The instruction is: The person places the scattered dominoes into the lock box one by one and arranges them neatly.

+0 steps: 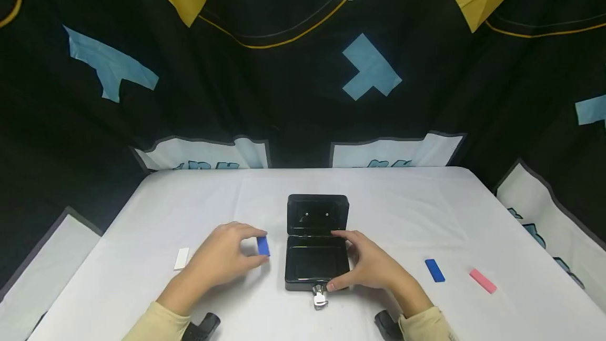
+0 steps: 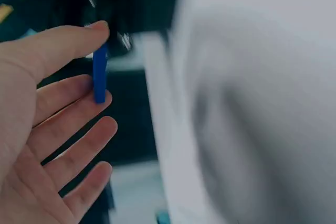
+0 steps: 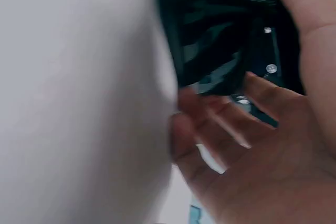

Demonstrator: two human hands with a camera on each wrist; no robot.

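Observation:
My left hand point(image 1: 224, 254) pinches a small flat blue block point(image 1: 263, 247) between thumb and fingers, just left of a black metal box point(image 1: 317, 261). In the left wrist view the blue block point(image 2: 100, 74) stands edge-on between thumb and fingertips. The box's lid is raised, and its inside shows nothing in it. My right hand point(image 1: 371, 264) grips the box's right side, thumb at the front corner and forefinger near the hinge. From the front hangs a silver metal latch or key piece point(image 1: 320, 298). In the right wrist view the fingers are blurred against the box point(image 3: 210, 40).
On the white table point(image 1: 402, 204), a white block point(image 1: 181, 259) lies behind my left forearm. A second blue block point(image 1: 434, 270) and a pink block point(image 1: 483, 281) lie to the right. A black curtain point(image 1: 293, 93) hangs behind the table.

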